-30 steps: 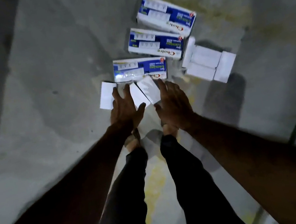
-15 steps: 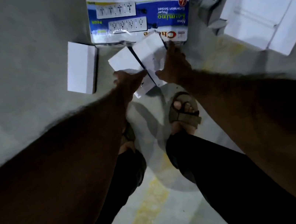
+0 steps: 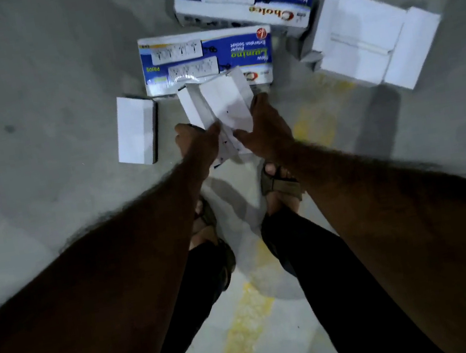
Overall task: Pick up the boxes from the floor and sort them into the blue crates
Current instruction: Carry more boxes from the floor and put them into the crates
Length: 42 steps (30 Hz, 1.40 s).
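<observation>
1. Our left hand (image 3: 199, 143) and right hand (image 3: 264, 131) clasp two small white boxes (image 3: 217, 102) at frame centre.
2. One white box (image 3: 135, 129) lies left on the floor (image 3: 28, 86).
3. Two blue boxes (image 3: 206, 55) lie above.

- Grey concrete floor (image 3: 26, 71), smooth and dimly lit.
- Worn yellow painted line (image 3: 242, 321) running along the floor between the feet.
- Olive strapped sandals (image 3: 282, 186) on both feet.
- Black trousers (image 3: 325, 268).
</observation>
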{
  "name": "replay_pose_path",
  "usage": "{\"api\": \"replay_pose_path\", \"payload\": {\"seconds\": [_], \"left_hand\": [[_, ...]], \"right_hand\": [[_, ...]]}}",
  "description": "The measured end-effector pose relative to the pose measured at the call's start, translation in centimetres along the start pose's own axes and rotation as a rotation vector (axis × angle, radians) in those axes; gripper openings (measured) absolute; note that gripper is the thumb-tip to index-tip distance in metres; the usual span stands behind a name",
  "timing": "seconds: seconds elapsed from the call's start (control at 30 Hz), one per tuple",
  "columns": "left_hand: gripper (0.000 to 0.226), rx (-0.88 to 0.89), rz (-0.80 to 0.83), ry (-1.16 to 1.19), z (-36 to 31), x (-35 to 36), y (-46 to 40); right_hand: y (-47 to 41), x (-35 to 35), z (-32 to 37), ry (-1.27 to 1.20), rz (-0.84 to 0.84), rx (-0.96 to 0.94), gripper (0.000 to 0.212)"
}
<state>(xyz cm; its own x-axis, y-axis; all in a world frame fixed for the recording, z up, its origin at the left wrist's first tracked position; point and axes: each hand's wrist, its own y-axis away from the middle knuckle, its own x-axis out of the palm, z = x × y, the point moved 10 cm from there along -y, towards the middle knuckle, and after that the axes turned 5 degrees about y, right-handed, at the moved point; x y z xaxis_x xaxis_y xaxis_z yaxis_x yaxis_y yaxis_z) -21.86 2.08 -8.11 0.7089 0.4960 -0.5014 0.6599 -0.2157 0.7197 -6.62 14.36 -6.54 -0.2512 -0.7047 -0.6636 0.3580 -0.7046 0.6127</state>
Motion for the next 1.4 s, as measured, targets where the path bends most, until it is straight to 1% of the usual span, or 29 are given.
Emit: {"api": "replay_pose_path", "payload": {"seconds": [0.07, 0.17, 0.27, 0.33, 0.37, 0.43, 0.5, 0.57, 0.63, 0.73, 0.8, 0.83, 1.0, 1.17, 1.27, 1.4], "left_hand": [[0.057, 0.037, 0.046, 0.006, -3.0, -1.4, 3.3], [0.056, 0.158, 0.124, 0.008, -10.1, -4.6, 10.5], [0.047, 0.321, 0.133, -0.012, -18.3, -8.7, 18.7], [0.046, 0.455, 0.196, -0.014, -23.6, -10.7, 24.8], [0.048, 0.519, 0.229, -0.007, -26.1, -11.8, 27.9], [0.048, 0.634, 0.271, 0.005, -30.7, -14.1, 33.5], [0.046, 0.759, 0.299, -0.013, -35.3, -16.3, 39.8], [0.044, 0.888, 0.308, -0.073, -38.8, -18.1, 46.4], [0.046, 1.006, 0.331, -0.086, -41.1, -19.0, 52.3], [0.056, 1.160, 0.414, -0.120, -43.6, -18.9, 61.6], [0.059, 1.260, 0.434, -0.151, -44.8, -18.6, 67.5], [0.062, 1.307, 0.439, -0.170, -45.2, -18.5, 70.5], [0.075, 1.666, 0.396, -0.266, -46.2, -16.9, 84.9], [0.082, 1.978, 0.331, -0.447, -45.2, -12.5, 96.6], [0.086, 2.074, 0.323, -0.518, -44.1, -9.0, 102.1], [0.088, 2.155, 0.371, -0.562, -41.6, -3.3, 109.7]], "right_hand": [[3.1, -3.3, 1.7, -0.005, -0.040, 0.019, 0.093], [9.4, -12.9, 4.6, -0.083, -0.186, 0.047, 0.089], [16.1, -22.6, 8.0, -0.084, -0.338, 0.048, 0.067], [21.2, -28.9, 10.1, -0.084, -0.438, 0.042, 0.064], [23.9, -31.8, 11.2, -0.095, -0.481, 0.046, 0.067], [28.7, -36.9, 13.1, -0.131, -0.561, 0.062, 0.080], [34.7, -42.0, 14.6, -0.156, -0.677, 0.064, 0.091], [41.0, -46.5, 15.9, -0.166, -0.802, 0.072, 0.096], [46.2, -49.9, 16.6, -0.173, -0.912, 0.097, 0.097], [54.5, -54.8, 16.4, -0.160, -1.105, 0.213, 0.094], [59.6, -57.5, 16.1, -0.077, -1.249, 0.244, 0.090], [61.9, -58.7, 15.7, -0.023, -1.285, 0.260, 0.090], [71.6, -63.7, 10.7, 0.130, -1.357, 0.494, 0.102], [80.1, -67.0, 3.0, 0.133, -1.422, 0.661, 0.099], [84.1, -68.5, -2.1, 0.129, -1.430, 0.765, 0.095], [90.2, -70.6, -9.5, 0.131, -1.459, 0.872, 0.100]]}}
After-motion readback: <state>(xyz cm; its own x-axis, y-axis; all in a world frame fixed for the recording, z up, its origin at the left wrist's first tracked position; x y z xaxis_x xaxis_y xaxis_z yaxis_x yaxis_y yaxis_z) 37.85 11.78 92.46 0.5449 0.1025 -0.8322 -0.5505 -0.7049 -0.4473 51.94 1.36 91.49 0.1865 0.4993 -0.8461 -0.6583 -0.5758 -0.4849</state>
